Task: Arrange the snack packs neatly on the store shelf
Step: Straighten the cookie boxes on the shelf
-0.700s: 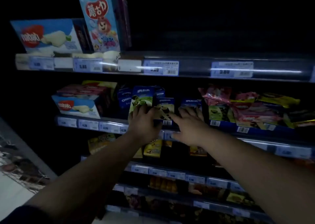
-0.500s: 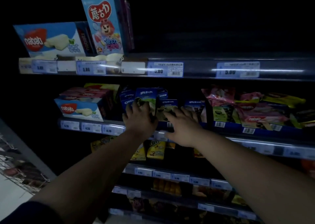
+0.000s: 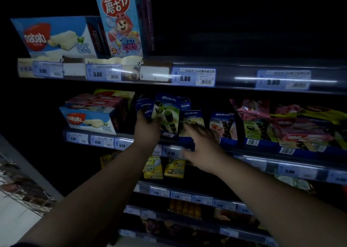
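The right hand (image 3: 204, 149) is nearest. Its fingers are straight and spread wide, and they hold nothing. It is blurry, so I cannot tell if the tips touch anything. Just above those fingertips, a short blue pack (image 3: 191, 121) stands on the middle shelf (image 3: 244, 152). The left hand (image 3: 148, 129) is a bit further in. Its fingers curl round the bottom left of a tall blue snack box (image 3: 167, 113). The box stands upright at the front of the same shelf, long side up and down, picture facing out. Right of the right fingers, a blue tray (image 3: 266, 145) holds green packs (image 3: 255, 130). Left of the left fingers lie stacked wafer boxes (image 3: 90, 119).
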`<state>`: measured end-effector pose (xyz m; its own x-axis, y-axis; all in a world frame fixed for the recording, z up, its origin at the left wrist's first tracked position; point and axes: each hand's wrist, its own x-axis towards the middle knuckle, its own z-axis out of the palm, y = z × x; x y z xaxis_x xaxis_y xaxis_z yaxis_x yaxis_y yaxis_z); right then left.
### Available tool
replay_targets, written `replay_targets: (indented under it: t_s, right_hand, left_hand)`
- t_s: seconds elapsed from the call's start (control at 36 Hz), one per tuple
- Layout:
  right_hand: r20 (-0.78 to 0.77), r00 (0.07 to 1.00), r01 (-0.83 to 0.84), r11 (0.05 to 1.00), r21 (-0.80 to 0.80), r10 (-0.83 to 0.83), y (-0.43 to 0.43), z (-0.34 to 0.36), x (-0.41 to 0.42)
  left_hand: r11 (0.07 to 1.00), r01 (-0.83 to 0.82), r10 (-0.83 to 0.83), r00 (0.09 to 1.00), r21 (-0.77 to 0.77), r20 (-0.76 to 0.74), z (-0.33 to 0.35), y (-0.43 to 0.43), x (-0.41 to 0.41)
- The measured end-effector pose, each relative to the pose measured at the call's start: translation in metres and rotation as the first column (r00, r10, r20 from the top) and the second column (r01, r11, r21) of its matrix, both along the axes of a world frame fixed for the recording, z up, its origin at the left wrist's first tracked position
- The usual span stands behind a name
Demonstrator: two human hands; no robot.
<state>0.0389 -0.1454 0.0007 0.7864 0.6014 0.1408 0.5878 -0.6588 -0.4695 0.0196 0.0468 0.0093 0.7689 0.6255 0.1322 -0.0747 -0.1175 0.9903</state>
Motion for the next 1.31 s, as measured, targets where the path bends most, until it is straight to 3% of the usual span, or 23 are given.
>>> replay_targets:
  t_s: [0.06, 0.14, 0.25, 0.31, 0.39, 0.47, 0.56, 0.69, 0.81, 0.89, 1.0, 1.14, 1.25, 1.31]
  right_hand:
    - [-0.119, 0.993, 0.047, 0.980, 0.195, -0.024, 0.000, 0.004, -0.002]
    - [-0.219, 0.975, 0.115, 0.905, 0.410, -0.024, -0.001, 0.005, -0.002]
    - [-0.232, 0.970, 0.188, 0.829, 0.527, -0.072, -0.007, 0.009, 0.000]
    - [-0.204, 0.967, 0.239, 0.827, 0.509, -0.154, -0.017, 0.008, 0.005]
    - [-0.107, 0.963, 0.271, 0.903, 0.333, -0.249, -0.037, 0.009, 0.010]
    - [0.039, 0.958, 0.271, 0.944, 0.190, -0.283, -0.050, 0.011, 0.015]
    - [0.125, 0.955, 0.262, 0.962, 0.078, -0.270, -0.053, 0.005, 0.025]
    - [0.138, 0.973, 0.181, 0.982, 0.046, -0.186, -0.061, -0.011, 0.036]
    - [0.095, 0.974, 0.195, 0.977, 0.088, -0.203, -0.063, -0.015, 0.035]
    - [0.098, 0.973, 0.200, 0.977, 0.076, -0.207, -0.062, -0.017, 0.035]
    - [0.147, 0.964, 0.214, 0.974, 0.073, -0.223, -0.061, -0.021, 0.036]
    - [0.171, 0.957, 0.222, 0.971, 0.085, -0.234, -0.062, -0.026, 0.037]
    - [0.150, 0.960, 0.229, 0.971, 0.074, -0.238, -0.061, -0.024, 0.034]
    - [0.215, 0.943, 0.248, 0.967, 0.053, -0.253, -0.057, -0.021, 0.032]
  left_hand:
    - [0.998, -0.034, 0.036, 0.999, -0.058, 0.033, 0.011, -0.013, -0.007]
    - [1.000, 0.000, 0.001, 1.000, -0.020, 0.020, 0.019, -0.036, -0.013]
    - [0.990, 0.141, -0.139, 0.988, 0.025, -0.069, 0.016, -0.073, -0.012]
    - [0.961, 0.217, -0.204, 0.974, 0.169, -0.093, 0.010, -0.088, -0.015]
    - [0.886, 0.324, -0.296, 0.946, 0.331, -0.135, 0.003, -0.096, -0.016]
    - [0.755, 0.252, -0.220, 0.967, 0.605, -0.129, -0.004, -0.090, -0.010]
    - [0.666, 0.185, -0.159, 0.982, 0.723, -0.104, -0.008, -0.078, -0.003]
    - [0.573, 0.204, 0.021, 0.965, 0.794, -0.263, -0.010, -0.033, 0.016]
    - [0.517, 0.267, 0.200, 0.886, 0.814, -0.418, 0.003, 0.006, 0.026]
    - [0.488, 0.278, 0.279, 0.848, 0.827, -0.450, 0.011, 0.034, 0.035]
    - [0.416, 0.294, 0.329, 0.833, 0.861, -0.444, 0.020, 0.058, 0.057]
    - [0.324, 0.281, 0.292, 0.878, 0.903, -0.378, 0.026, 0.055, 0.084]
    - [0.337, 0.422, 0.258, 0.818, 0.842, -0.514, 0.013, 0.057, 0.097]
    - [0.269, 0.473, 0.281, 0.795, 0.839, -0.538, 0.002, 0.061, 0.098]
